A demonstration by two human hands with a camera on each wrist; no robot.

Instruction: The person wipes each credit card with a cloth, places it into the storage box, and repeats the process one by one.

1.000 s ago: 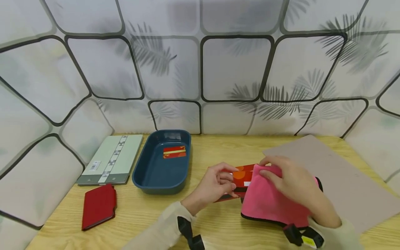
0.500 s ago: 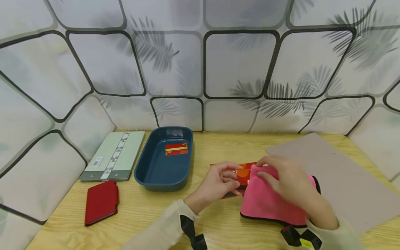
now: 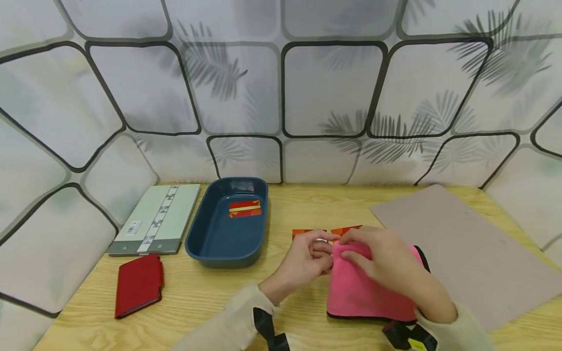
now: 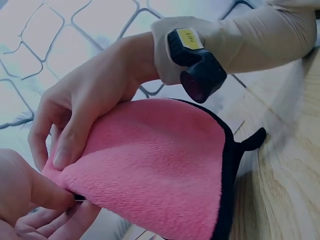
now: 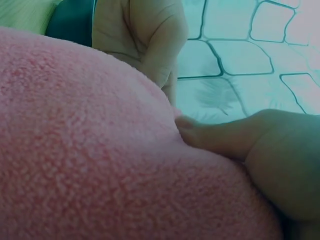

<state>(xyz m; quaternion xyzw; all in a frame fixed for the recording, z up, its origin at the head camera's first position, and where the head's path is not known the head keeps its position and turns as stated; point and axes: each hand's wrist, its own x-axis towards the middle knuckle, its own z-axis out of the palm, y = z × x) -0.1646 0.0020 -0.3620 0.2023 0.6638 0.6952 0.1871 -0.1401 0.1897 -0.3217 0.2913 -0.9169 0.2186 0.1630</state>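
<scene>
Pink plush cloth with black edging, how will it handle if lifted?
The pink plush cloth will probably flop, since it dents where the right hand pinches it. Its fuzzy pile suggests it shouldn't slip easily.

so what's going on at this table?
A person's right hand pinches a pink cloth near its edge. The left hand is at that same edge with fingers curled; what it grips, if anything, is hidden. Red-orange cards show partly just beyond the hands. A red-and-gold card lies in the blue tray, off to the left.
</scene>
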